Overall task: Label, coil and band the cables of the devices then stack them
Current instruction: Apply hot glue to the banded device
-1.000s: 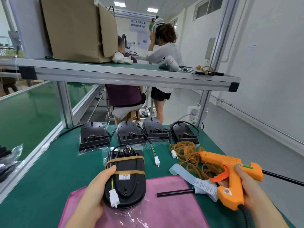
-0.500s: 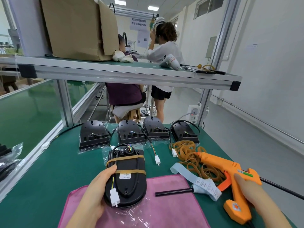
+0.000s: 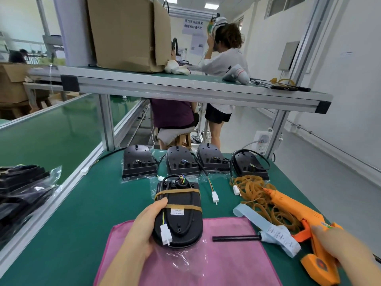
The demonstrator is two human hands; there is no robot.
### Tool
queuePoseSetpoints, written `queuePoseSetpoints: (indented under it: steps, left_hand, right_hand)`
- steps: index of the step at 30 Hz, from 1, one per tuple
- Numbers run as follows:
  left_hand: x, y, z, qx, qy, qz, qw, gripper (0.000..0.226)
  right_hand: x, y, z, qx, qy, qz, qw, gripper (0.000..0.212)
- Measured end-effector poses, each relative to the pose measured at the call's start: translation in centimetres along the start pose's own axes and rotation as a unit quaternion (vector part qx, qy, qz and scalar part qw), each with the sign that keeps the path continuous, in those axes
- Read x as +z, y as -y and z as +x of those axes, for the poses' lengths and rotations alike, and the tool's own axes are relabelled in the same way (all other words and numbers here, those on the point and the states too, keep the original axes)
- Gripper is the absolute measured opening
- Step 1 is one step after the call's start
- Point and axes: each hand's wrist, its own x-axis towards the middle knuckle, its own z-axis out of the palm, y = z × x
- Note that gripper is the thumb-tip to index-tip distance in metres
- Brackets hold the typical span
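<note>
A black device (image 3: 181,215) lies on a pink cloth (image 3: 226,254), its cable coiled on top under two tan rubber bands, with a white label and a white plug on it. My left hand (image 3: 142,228) grips its left side. My right hand (image 3: 338,242) holds the handle of an orange glue gun (image 3: 292,209) that lies low on the table at the right. Several more black devices (image 3: 139,162) with loose cables stand in a row behind. A heap of rubber bands (image 3: 255,193) and a strip of labels (image 3: 274,230) lie between.
A black glue stick (image 3: 235,238) rests on the cloth's right edge. Bagged black devices (image 3: 22,188) are piled at the far left beyond an aluminium rail. An overhead shelf (image 3: 185,87) carries a cardboard box. Two people are behind the bench.
My right hand has lowered the glue gun from a raised hold down onto the table at the right. My left hand stays on the banded device.
</note>
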Motion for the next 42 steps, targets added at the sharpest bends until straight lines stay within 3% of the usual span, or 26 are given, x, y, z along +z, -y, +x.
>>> queuePoseSetpoints:
  steps: [11,14,16,17,18,19,20,21,22,24,25,26,28,30,33,36,38,40,42]
  left_hand:
    - [-0.9,-0.5,-1.0,-0.001,-0.011,-0.003,1.0,0.036]
    - [-1.2,-0.7,-1.0,0.0,-0.018,-0.002,1.0,0.035]
    - [-1.2,-0.8,-1.0,-0.001,-0.019,-0.002,1.0,0.035]
    - [-1.3,-0.8,-0.9,-0.002,-0.017,-0.002,1.0,0.036]
    - [-1.2,-0.8,-0.9,-0.004,-0.016,-0.001,1.0,0.036]
    - [-1.2,-0.8,-0.9,-0.005,-0.016,-0.001,1.0,0.036]
    - [-1.2,-0.8,-0.9,-0.006,-0.015,-0.001,1.0,0.036]
    - [-1.2,-0.8,-0.9,-0.006,-0.014,-0.001,1.0,0.036]
    - [-1.1,-0.7,-0.9,-0.008,-0.012,0.0,1.0,0.037]
    - [-1.1,-0.7,-0.8,-0.011,-0.011,-0.001,1.0,0.037]
    - [-1.1,-0.7,-0.8,-0.013,-0.011,-0.001,1.0,0.037]
    - [-1.0,-0.8,-0.8,-0.014,-0.011,0.0,1.0,0.037]
    - [-1.2,-1.1,-0.9,-0.017,-0.007,0.006,1.0,0.036]
    - [-1.6,-1.5,-1.0,-0.026,0.002,0.015,1.0,0.041]
    - [-2.6,-2.4,-1.2,-0.041,0.011,0.059,0.997,0.051]
    - [-4.0,-3.8,-1.8,-0.06,0.024,0.115,0.991,0.059]
    - [-4.7,-4.7,-2.1,-0.059,0.047,0.156,0.985,0.068]
    - [-5.2,-5.8,-2.5,-0.064,0.064,0.193,0.977,0.067]
    - [-5.5,-6.7,-2.8,-0.091,0.107,0.178,0.974,0.051]
  right_hand:
    - [-0.6,-1.2,1.3,-0.009,-0.057,0.019,0.998,0.018]
    - [-0.5,-1.5,1.3,0.003,-0.05,0.025,0.998,0.031]
    - [0.0,0.1,0.5,-0.042,-0.004,0.022,0.999,0.043]
    - [0.4,0.7,0.0,-0.113,0.083,0.041,0.989,0.04]
    - [-0.4,1.0,-0.7,-0.202,0.111,-0.014,0.973,0.023]
    - [-0.8,1.4,-1.8,-0.218,0.082,-0.046,0.971,0.029]
    - [-1.3,1.5,-3.2,-0.135,0.031,-0.063,0.988,0.057]
    - [0.0,1.7,-5.5,-0.063,0.025,-0.082,0.994,0.064]
    - [0.6,2.5,-7.3,-0.02,-0.046,-0.126,0.991,0.048]
    - [1.8,3.8,-10.7,0.021,-0.202,-0.327,0.923,0.032]
    - [2.6,4.9,-11.7,-0.003,-0.239,-0.373,0.897,0.028]
    - [4.1,6.3,-12.3,-0.048,-0.234,-0.371,0.897,0.022]
    - [7.8,9.1,-12.0,-0.111,-0.163,-0.31,0.93,0.013]
    - [11.6,11.1,-10.7,-0.146,-0.081,-0.204,0.965,0.02]
    - [15.1,13.6,-8.5,-0.073,0.064,-0.073,0.993,0.04]
    - [16.7,14.4,-6.2,0.02,0.257,0.01,0.966,0.067]
    - [17.8,14.1,-5.1,0.026,0.363,0.008,0.932,0.078]
    - [19.1,13.6,-4.4,0.019,0.437,-0.012,0.899,0.077]
    - [20.2,13.5,-4.0,0.006,0.494,-0.007,0.869,0.069]
